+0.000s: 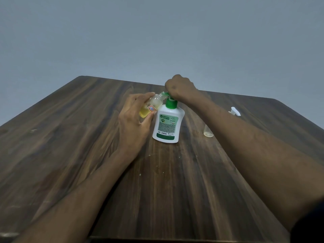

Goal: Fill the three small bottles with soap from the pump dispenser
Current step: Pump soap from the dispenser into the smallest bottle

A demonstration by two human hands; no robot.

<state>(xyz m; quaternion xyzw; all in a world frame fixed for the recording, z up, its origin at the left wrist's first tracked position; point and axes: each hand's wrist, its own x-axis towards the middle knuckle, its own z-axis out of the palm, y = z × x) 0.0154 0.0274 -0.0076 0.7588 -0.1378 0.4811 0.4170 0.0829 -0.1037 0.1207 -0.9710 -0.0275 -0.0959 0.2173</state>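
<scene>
left hand (pixel 135 116) fingers grip small bottle (pixel 150 106), tilted, mouth toward nozzle | right hand (pixel 178 86) curled on pump dispenser (pixel 166 123)

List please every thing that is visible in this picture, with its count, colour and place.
table: one, dark brown wood, fills the lower picture.
pump dispenser: one, white with green pump and label, upright at the table's middle.
small bottle: one, clear with yellow soap inside and a sticker, tilted, mouth at the pump spout.
second small bottle: one, clear, standing right of the dispenser.
white cap piece: one, farther right on the table.
wall: grey-blue, behind.
left hand: holds the tilted bottle.
right hand: on the pump head.
</scene>
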